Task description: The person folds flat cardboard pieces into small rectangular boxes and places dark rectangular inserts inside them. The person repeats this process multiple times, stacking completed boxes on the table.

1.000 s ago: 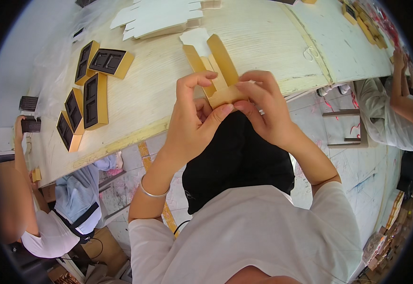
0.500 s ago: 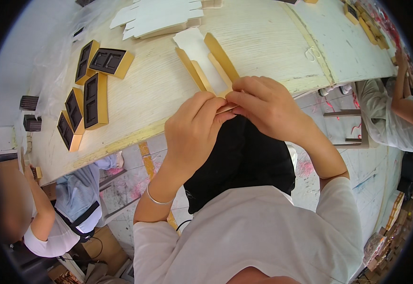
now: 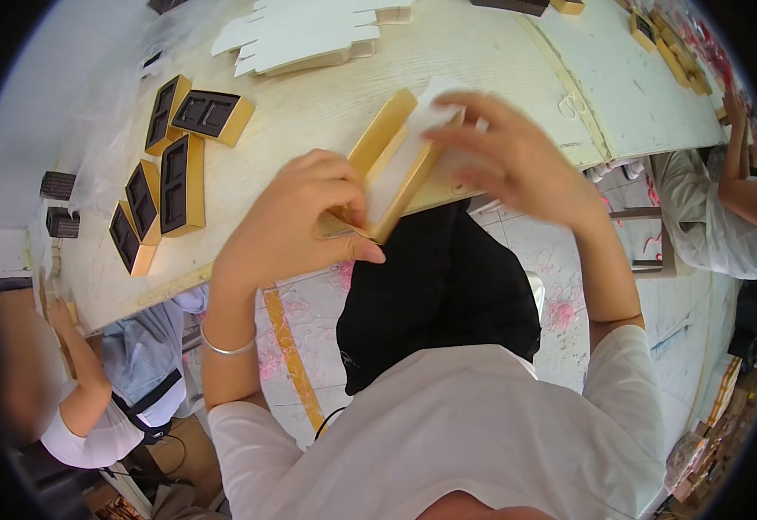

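Note:
A partly folded cardboard box (image 3: pixel 385 147), gold outside and white inside, is tilted over the table's front edge. Its two long walls stand up, and a white flap (image 3: pixel 442 87) sticks out at the far end. My left hand (image 3: pixel 309 212) grips the near end, with the thumb below and the fingers curled over the corner. Around the far end of the box's right wall is my right hand (image 3: pixel 517 156), its fingers apart and somewhat blurred. Whether those fingertips touch the wall I cannot tell.
Several gold boxes with dark inserts (image 3: pixel 182 186) sit on the left of the table (image 3: pixel 300 108). A stack of flat white box blanks (image 3: pixel 305 35) lies at the back. Clear plastic sheeting (image 3: pixel 105 165) hangs over the left edge. Other people work at the left and right.
The box has turned clockwise, its far end now leaning right. My right hand has left the near end and moved to the far end. My left hand still holds the near end.

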The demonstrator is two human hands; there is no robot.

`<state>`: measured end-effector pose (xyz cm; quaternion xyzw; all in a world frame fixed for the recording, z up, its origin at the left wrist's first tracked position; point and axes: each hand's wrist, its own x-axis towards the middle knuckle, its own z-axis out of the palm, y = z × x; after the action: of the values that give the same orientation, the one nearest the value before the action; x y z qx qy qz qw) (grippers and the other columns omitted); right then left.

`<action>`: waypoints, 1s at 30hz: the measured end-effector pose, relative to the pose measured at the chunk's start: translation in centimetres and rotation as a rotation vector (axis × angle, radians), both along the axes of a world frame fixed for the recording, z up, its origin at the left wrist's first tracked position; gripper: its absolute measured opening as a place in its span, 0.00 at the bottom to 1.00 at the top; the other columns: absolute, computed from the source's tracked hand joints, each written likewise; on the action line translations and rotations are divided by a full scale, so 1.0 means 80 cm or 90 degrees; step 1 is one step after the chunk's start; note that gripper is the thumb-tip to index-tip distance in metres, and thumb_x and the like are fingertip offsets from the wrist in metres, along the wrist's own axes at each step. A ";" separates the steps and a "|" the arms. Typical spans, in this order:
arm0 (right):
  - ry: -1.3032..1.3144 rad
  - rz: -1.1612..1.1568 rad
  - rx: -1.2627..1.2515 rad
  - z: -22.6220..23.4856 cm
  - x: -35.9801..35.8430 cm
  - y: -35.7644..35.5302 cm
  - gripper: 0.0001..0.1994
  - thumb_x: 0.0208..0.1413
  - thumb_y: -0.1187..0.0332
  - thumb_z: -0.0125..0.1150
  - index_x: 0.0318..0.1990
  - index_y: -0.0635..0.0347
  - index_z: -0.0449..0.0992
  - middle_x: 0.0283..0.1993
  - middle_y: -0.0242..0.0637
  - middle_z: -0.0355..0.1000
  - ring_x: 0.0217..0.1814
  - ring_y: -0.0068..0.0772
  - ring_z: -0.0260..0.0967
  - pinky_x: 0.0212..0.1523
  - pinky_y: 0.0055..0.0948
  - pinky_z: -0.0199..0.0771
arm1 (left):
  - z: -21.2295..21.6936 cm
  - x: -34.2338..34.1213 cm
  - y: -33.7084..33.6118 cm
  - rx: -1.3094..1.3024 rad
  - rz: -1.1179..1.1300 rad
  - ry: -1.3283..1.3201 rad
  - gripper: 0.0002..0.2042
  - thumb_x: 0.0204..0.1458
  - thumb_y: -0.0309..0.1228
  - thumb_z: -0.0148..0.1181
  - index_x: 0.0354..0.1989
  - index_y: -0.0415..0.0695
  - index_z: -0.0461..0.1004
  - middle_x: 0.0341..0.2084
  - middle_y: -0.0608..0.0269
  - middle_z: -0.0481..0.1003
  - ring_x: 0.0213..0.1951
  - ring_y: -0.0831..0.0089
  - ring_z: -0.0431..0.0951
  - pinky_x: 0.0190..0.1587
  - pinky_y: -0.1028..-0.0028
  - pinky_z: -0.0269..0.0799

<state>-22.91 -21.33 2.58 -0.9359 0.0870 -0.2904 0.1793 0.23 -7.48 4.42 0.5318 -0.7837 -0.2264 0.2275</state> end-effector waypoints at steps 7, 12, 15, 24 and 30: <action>0.020 0.035 0.002 -0.024 0.011 0.022 0.07 0.44 0.72 0.67 0.30 0.60 0.74 0.27 0.38 0.65 0.33 0.42 0.64 0.35 0.36 0.62 | -0.006 -0.048 0.006 -0.327 0.218 -0.280 0.15 0.38 0.38 0.70 0.34 0.46 0.76 0.42 0.62 0.74 0.42 0.58 0.71 0.50 0.58 0.63; -0.071 0.036 0.065 0.007 0.000 0.030 0.14 0.45 0.73 0.65 0.42 0.60 0.76 0.30 0.40 0.66 0.32 0.41 0.65 0.38 0.37 0.65 | -0.038 -0.042 0.013 -0.203 0.158 -0.053 0.12 0.37 0.30 0.70 0.30 0.44 0.75 0.35 0.65 0.73 0.35 0.65 0.72 0.39 0.67 0.70; 0.037 0.103 0.005 0.005 0.003 -0.001 0.20 0.45 0.76 0.64 0.49 0.57 0.75 0.38 0.40 0.66 0.38 0.41 0.66 0.39 0.35 0.67 | -0.040 -0.026 0.009 -0.162 0.123 0.070 0.12 0.36 0.29 0.70 0.29 0.43 0.74 0.32 0.65 0.73 0.34 0.64 0.72 0.37 0.69 0.70; -0.005 0.135 0.080 -0.028 0.043 0.004 0.08 0.43 0.78 0.65 0.32 0.63 0.72 0.35 0.40 0.65 0.37 0.41 0.65 0.36 0.33 0.68 | -0.034 -0.042 0.001 -0.099 0.245 0.128 0.10 0.39 0.28 0.70 0.27 0.43 0.73 0.28 0.65 0.73 0.33 0.64 0.72 0.35 0.71 0.68; 0.000 0.094 0.289 -0.026 0.030 0.029 0.13 0.44 0.78 0.63 0.39 0.62 0.71 0.34 0.42 0.66 0.37 0.43 0.66 0.36 0.35 0.69 | -0.048 -0.048 -0.001 -0.160 0.223 0.090 0.05 0.43 0.22 0.66 0.27 0.38 0.75 0.22 0.64 0.69 0.25 0.73 0.68 0.24 0.76 0.64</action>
<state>-20.53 -19.01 0.53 -0.8752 0.0812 -0.2496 0.4063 -3.57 -7.56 0.57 0.6103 -0.6834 -0.1207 0.3820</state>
